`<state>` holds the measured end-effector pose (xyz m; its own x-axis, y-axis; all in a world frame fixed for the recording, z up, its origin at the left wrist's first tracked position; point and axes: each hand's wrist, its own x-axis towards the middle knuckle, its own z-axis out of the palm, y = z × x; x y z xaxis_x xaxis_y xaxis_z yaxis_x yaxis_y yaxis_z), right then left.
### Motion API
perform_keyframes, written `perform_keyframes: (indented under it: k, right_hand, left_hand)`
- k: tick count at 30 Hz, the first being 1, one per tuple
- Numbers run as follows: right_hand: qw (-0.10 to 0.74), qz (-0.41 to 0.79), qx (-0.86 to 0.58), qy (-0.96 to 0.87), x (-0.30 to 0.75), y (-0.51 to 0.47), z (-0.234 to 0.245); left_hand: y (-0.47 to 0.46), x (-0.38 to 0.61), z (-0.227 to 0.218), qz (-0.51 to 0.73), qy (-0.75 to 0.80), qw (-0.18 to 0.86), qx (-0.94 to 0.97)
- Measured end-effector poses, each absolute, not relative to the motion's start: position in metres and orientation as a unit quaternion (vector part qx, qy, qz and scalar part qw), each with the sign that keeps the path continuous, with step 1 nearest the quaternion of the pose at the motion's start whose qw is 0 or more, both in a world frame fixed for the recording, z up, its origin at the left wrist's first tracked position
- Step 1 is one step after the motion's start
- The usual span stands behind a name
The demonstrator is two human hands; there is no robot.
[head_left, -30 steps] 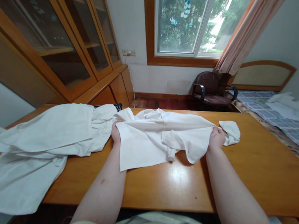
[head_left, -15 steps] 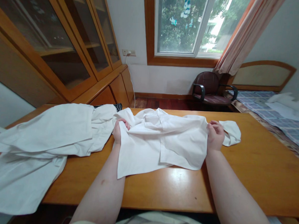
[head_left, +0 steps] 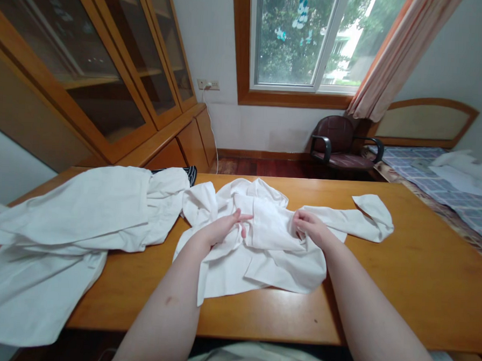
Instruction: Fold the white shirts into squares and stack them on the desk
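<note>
A crumpled white shirt [head_left: 269, 252] lies on the wooden table [head_left: 401, 286] in front of me, one sleeve [head_left: 364, 216] stretched out to the right. My left hand [head_left: 222, 228] rests on the shirt's middle, fingers stretched out toward the right. My right hand [head_left: 309, 227] sits a little to the right of it, fingers curled and pinching a fold of the shirt. The two hands are close together over the bunched fabric.
A pile of white garments [head_left: 60, 230] covers the table's left end and hangs over its front edge, with a striped dark cloth [head_left: 185, 171] behind it. Beyond the table stand a glass-door cabinet [head_left: 109, 71], a dark armchair [head_left: 340, 145] and a bed [head_left: 459, 181].
Both hands let go of the shirt's outer edges and moved inward to its middle. The shirt, held spread before, now lies bunched on the table with the right sleeve laid out.
</note>
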<state>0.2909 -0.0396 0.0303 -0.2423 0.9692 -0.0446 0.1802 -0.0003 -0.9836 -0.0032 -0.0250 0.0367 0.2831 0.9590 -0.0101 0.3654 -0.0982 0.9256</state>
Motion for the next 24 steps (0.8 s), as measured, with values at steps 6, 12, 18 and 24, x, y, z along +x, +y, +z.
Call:
perform_keyframes:
  k: [6, 12, 18, 24]
  right_hand:
    - [0.197, 0.512, -0.496, -0.673, 0.283, -0.052, 0.031]
    - [0.358, 0.182, -0.62, -0.674, 0.298, -0.036, 0.026]
    - [0.241, 0.105, -0.614, -0.744, 0.306, -0.029, 0.017]
    - [0.159, 0.1, -0.591, -0.784, 0.299, -0.032, 0.018]
  left_hand:
    - [-0.025, 0.003, 0.034, 0.145, 0.47, 0.474, 0.73]
    - [-0.017, 0.008, 0.028, 0.261, 0.527, 0.273, 0.762]
    - [-0.007, 0.01, 0.014, 0.282, 0.502, 0.094, 0.812]
    - [-0.005, 0.011, 0.0, 0.165, 0.478, 0.152, 0.849]
